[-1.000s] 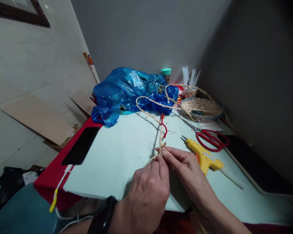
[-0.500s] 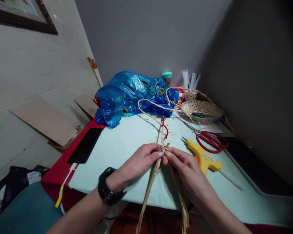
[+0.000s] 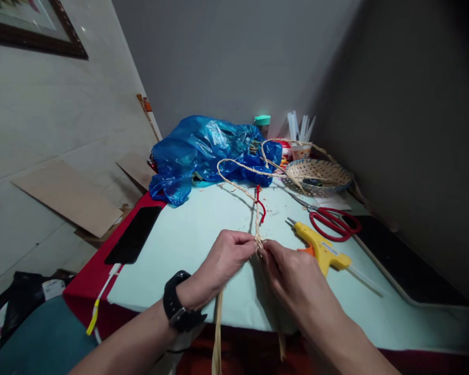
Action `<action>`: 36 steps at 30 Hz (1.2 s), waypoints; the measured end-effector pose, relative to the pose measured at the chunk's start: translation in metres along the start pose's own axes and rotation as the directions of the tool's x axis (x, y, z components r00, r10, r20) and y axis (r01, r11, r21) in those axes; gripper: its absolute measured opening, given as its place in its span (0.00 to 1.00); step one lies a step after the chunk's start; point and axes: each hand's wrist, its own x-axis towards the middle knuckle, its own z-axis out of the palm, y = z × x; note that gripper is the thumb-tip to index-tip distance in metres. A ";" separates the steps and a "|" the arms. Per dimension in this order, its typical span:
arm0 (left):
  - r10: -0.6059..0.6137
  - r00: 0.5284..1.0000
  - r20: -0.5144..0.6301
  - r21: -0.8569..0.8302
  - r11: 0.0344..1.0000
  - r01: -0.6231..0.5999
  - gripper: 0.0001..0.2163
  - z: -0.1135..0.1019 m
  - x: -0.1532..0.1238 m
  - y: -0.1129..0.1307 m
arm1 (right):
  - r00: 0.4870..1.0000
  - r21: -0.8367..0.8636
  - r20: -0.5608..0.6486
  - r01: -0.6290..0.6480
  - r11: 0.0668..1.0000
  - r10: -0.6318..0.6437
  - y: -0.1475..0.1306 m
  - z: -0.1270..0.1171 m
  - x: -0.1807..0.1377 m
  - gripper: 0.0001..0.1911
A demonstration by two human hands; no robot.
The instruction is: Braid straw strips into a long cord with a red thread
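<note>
Head view, left hand [image 3: 227,256], right hand [image 3: 296,270], both pinching straw braid [image 3: 257,227]

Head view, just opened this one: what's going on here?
A person pinches the near end of a straw-colored braid between the left hand and the right hand. Loose strands hang past the near edge of the table. Ahead of the hands, a red tie sits at the braid. A yellow glue gun and red-handled scissors lie on the right, not in use.
</note>
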 end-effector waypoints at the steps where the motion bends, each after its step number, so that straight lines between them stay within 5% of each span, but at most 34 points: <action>1: -0.012 0.999 -0.031 0.021 1.000 0.012 0.09 0.000 -0.001 0.000 | 0.997 -0.110 -0.059 0.041 0.993 -0.047 -0.001 0.001 -0.002 0.12; 4: 0.017 0.998 -0.055 0.036 0.999 -0.015 0.11 0.002 -0.002 -0.002 | 0.967 -0.291 -0.192 0.108 0.951 -0.168 -0.004 0.003 -0.005 0.12; 12: -0.006 0.999 -0.049 -0.029 1.000 0.005 0.12 0.002 -0.004 -0.008 | 0.918 -0.241 -0.338 0.130 0.962 -0.209 -0.019 0.004 -0.013 0.14; 23: -0.035 0.999 0.028 -0.241 0.970 0.040 0.06 0.002 -0.006 -0.009 | 0.920 -0.493 -0.148 0.249 0.834 -0.362 -0.023 0.017 -0.022 0.13; 26: -0.018 1.000 0.008 -0.255 0.967 0.020 0.05 -0.002 -0.005 -0.006 | 0.946 -0.293 -0.137 0.245 0.924 -0.295 -0.018 0.004 -0.017 0.08; 30: -0.012 1.000 0.028 -0.245 0.969 0.019 0.05 -0.009 -0.005 0.000 | 0.983 0.070 -0.180 0.058 0.996 -0.045 -0.006 -0.010 -0.007 0.12; 34: -0.018 0.997 0.072 -0.299 0.953 0.039 0.05 -0.012 -0.004 -0.001 | 0.964 0.525 0.252 -0.209 0.825 0.084 0.001 -0.007 0.007 0.16; 36: -0.005 0.997 0.071 -0.279 0.960 0.024 0.05 -0.013 -0.005 -0.001 | 0.933 0.660 0.352 -0.309 0.685 0.082 0.000 -0.001 0.013 0.17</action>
